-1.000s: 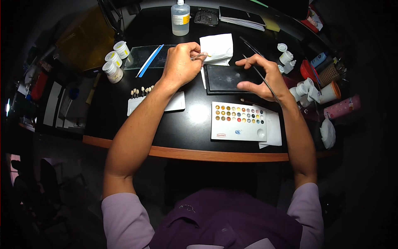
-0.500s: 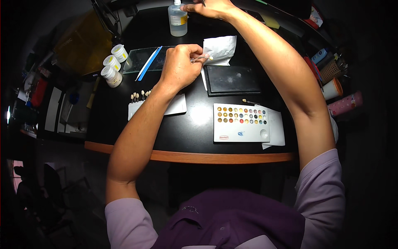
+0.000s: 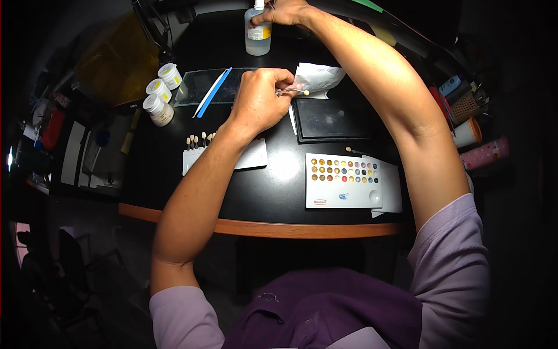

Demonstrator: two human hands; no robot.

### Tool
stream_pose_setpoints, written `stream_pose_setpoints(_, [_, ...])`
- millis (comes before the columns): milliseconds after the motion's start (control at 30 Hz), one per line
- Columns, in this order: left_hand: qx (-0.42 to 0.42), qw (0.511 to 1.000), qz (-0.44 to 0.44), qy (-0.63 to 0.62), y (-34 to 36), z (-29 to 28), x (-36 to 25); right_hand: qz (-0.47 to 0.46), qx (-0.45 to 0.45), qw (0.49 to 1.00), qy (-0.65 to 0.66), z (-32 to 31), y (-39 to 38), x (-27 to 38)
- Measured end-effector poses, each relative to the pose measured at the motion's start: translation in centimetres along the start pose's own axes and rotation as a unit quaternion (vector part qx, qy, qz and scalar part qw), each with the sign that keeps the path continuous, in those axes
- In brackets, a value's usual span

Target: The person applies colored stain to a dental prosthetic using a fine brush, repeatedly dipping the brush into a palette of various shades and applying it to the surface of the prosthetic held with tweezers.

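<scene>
My left hand (image 3: 260, 99) is closed in a pinch around thin metal tweezers (image 3: 286, 91). At their tip sits a small cream-coloured piece, like a tooth crown (image 3: 306, 92). Far back, my right hand (image 3: 286, 11) has its fingers wrapped round a clear plastic bottle (image 3: 257, 43) with a white cap and a white and yellow label, partly filled with liquid. A thin dark stick shows between the right fingers, cut off by the top edge. Crumpled white paper (image 3: 317, 78) lies just beyond the left fingertips. Beside it is a flat black case (image 3: 332, 119).
A white palette (image 3: 343, 198) with rows of coloured wells lies at the front right, over a white sheet (image 3: 392, 186). Left of my forearm are a white holder with tooth-shade tabs (image 3: 250, 156) and several white jars (image 3: 158, 110). A glass slab (image 3: 192, 87) carries blue and white sticks (image 3: 214, 93).
My right hand has come down onto the bottle and closed round it; before, it only reached beside its neck. My left hand still holds the tweezers. The whole view has shifted slightly.
</scene>
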State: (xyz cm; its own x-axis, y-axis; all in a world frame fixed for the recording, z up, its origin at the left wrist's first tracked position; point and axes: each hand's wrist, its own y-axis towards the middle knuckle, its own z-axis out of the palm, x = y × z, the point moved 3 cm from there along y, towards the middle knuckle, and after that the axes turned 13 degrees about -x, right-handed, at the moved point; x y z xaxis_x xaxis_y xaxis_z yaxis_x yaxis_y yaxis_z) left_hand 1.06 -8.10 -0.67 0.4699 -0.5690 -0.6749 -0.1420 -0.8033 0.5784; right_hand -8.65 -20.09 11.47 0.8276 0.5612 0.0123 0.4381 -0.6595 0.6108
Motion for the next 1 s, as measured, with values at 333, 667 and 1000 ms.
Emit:
stream_pose_setpoints(333, [-0.027, 0.999, -0.01, 0.023, 0.2, -0.5, 0.1, -0.029, 0.19, 0.955, 0.224, -3.6, -5.0, -3.8])
stream_pose_setpoints(667, [-0.04, 0.998, -0.026, 0.042, 0.3, -0.5, 0.1, -0.026, 0.284, 0.892, 0.35, -4.0, -8.5, -7.3])
stream_pose_setpoints(1000, [-0.064, 0.99, -0.058, 0.112, 0.5, -1.2, 1.2, 0.215, -0.062, 0.964, 0.142, -9.8, -14.0, -4.4])
